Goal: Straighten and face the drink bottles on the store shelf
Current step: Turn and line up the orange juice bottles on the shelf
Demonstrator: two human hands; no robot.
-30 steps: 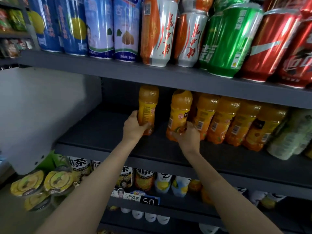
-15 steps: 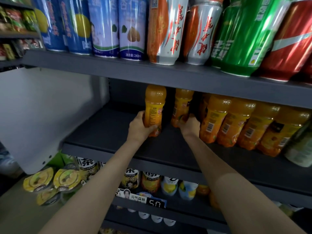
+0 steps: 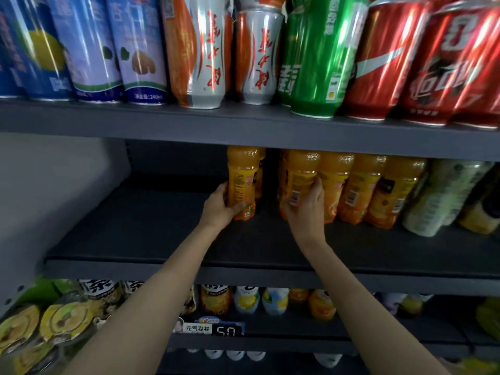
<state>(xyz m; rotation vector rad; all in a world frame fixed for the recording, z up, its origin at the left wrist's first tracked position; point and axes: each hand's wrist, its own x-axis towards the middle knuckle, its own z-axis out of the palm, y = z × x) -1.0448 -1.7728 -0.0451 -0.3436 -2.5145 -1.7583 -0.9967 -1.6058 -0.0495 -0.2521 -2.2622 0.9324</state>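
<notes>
Orange juice bottles point(image 3: 359, 185) with yellow labels, dark grey shelf point(image 3: 162, 226), blue-and-white cans point(image 3: 86, 47), silver-orange cans point(image 3: 203, 50), green can point(image 3: 319, 55), red cans point(image 3: 438, 58) with white script

head view, close, facing the shelf point(image 3: 243, 272)

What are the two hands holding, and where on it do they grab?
Each hand grips an orange juice bottle on the middle shelf. The left hand wraps the lower body of one bottle; the right hand holds the label area of another bottle.
</notes>
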